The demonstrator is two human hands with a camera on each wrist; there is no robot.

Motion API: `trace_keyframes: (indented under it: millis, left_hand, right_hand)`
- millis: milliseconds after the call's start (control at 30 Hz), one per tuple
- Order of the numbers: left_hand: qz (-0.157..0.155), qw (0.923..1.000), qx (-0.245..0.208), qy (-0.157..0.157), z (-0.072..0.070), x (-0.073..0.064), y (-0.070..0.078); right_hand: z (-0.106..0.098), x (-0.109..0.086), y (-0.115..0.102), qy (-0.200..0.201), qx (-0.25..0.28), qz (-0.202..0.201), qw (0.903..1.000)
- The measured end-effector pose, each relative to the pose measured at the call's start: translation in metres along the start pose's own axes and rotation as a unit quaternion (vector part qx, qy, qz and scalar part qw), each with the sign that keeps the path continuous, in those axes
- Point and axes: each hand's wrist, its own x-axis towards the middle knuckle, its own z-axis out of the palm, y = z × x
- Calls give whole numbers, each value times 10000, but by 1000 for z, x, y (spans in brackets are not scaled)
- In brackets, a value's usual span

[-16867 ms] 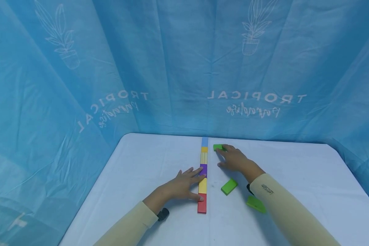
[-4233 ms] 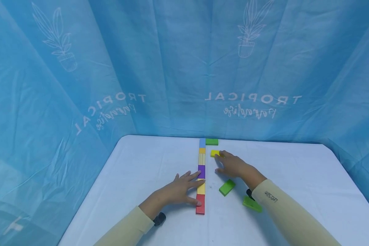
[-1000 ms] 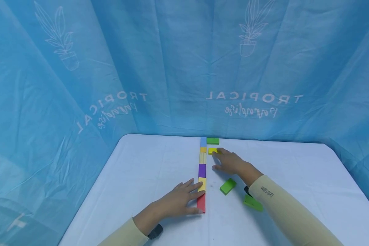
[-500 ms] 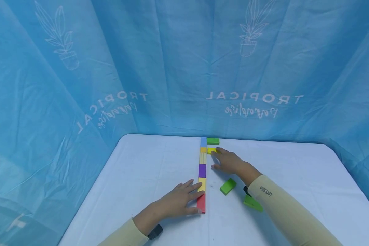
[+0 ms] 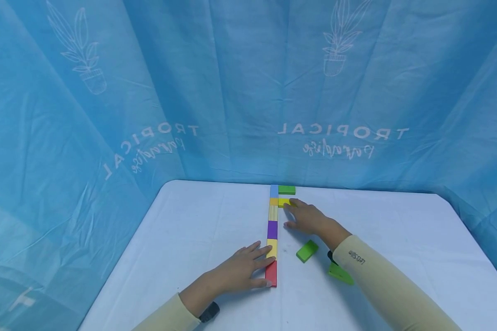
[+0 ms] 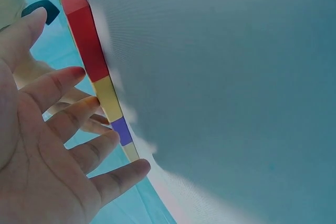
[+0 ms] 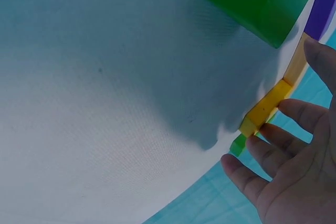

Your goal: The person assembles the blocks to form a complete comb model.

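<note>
A straight column of blocks runs down the table: light blue (image 5: 274,191), orange (image 5: 274,201), cream (image 5: 273,213), purple (image 5: 272,230), pale yellow (image 5: 272,243) and red (image 5: 271,272). My left hand (image 5: 238,271) lies with fingers spread over its near end, fingertips on the pale yellow and red blocks. My right hand (image 5: 308,218) has its extended fingertips on a bright yellow block (image 5: 283,202), whose end meets the column beside orange; the thumb stays apart. The right wrist view shows those fingers (image 7: 299,113) along the yellow block (image 7: 265,107). A green block (image 5: 287,190) abuts light blue.
Two loose green pieces, one a block (image 5: 307,251) and one (image 5: 340,274) partly behind the right forearm, lie right of the column. The white-covered table (image 5: 207,211) ends at a blue printed curtain (image 5: 240,92).
My right hand has slid the yellow block left up to the column. My left hand has shifted nearer off the purple block. The green block, earlier under my right hand, now sits beside light blue.
</note>
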Motion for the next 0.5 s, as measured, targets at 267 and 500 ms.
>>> trace_keyframes:
  millis: [267,500]
  left_hand:
    - [13,10000,56,31,0,0,0]
    - [9,10000,60,49,-1,-1,1]
  right_hand:
    - [-1,0,-1,30,6,-11,10000]
    - [0,-2,-1,45,51,-20,10000]
